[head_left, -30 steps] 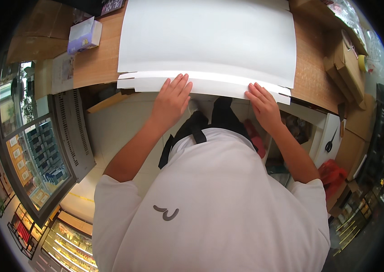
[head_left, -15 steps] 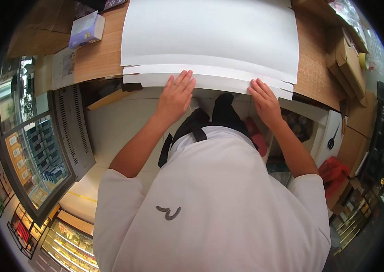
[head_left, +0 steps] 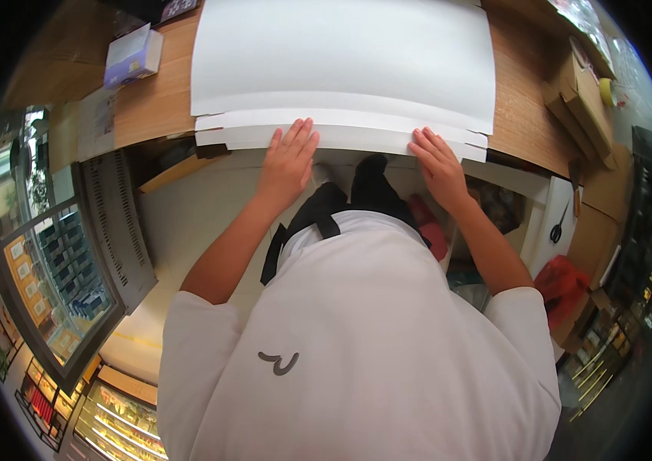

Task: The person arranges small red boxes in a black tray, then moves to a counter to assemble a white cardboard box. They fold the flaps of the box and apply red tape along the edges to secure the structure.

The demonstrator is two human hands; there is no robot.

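A large white cardboard sheet (head_left: 341, 58) lies on the wooden table, with creased strips and cut slits along its near side. Its nearest flap (head_left: 357, 140) reaches out over the table's front edge. My left hand (head_left: 287, 165) rests its outstretched fingers on this flap, left of the middle. Towards the flap's right end, my right hand (head_left: 440, 167) does the same, fingers straight and close together. Both palms extend past the flap on my side, and neither hand grasps anything. The undersides of the hands are hidden.
A purple-and-white tissue pack (head_left: 133, 56) stands on the wooden table (head_left: 158, 96) at the left. Folded brown cardboard boxes (head_left: 581, 107) and a yellow tape roll (head_left: 607, 93) are at the right. Black scissors (head_left: 558, 230) and a red plastic bag (head_left: 560, 286) sit lower right.
The whole view has shifted slightly, so the scene sits a little further left. Both hands stay flat on the near flap of the sheet.
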